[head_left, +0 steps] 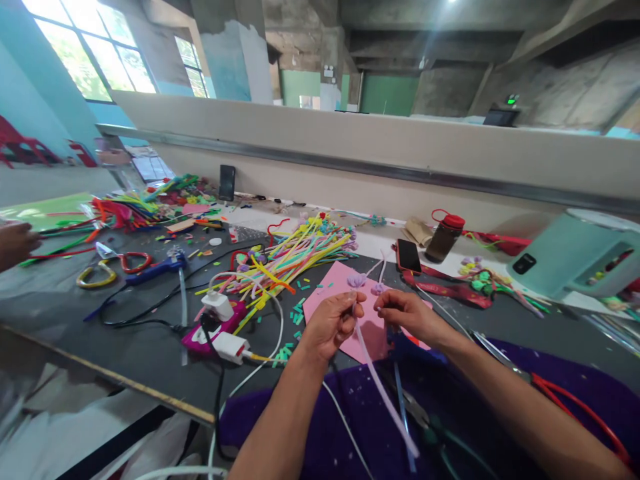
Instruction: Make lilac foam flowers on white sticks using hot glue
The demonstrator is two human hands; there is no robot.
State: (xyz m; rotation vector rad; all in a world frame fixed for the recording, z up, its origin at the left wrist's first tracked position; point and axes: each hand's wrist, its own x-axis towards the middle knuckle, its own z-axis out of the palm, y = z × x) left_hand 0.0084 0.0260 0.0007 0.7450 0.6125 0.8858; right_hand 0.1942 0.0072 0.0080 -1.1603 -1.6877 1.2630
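My left hand (333,323) is closed in a pinch on a lilac pipe cleaner (376,381). Its long end hangs down toward my lap, and a fluffy lilac flower head (356,281) shows just above the fingertips. Close by on the right, my right hand (407,313) has its thumb and fingers pressed together; whatever they hold is too small to tell. Behind it, another lilac flower (379,289) with a stem lies on a pink sheet (330,293). Partly hidden under my right wrist is a blue glue gun (417,348) with a clear glue stick.
Pliers (417,410) and red-handled scissors (565,397) lie near my right arm. A purple power strip (200,339) with chargers, coloured pipe cleaners (300,250), a phone (409,256), a bottle (444,240) and a mint-green kettle (570,253) stand around. Another person's hand (17,243) is far left.
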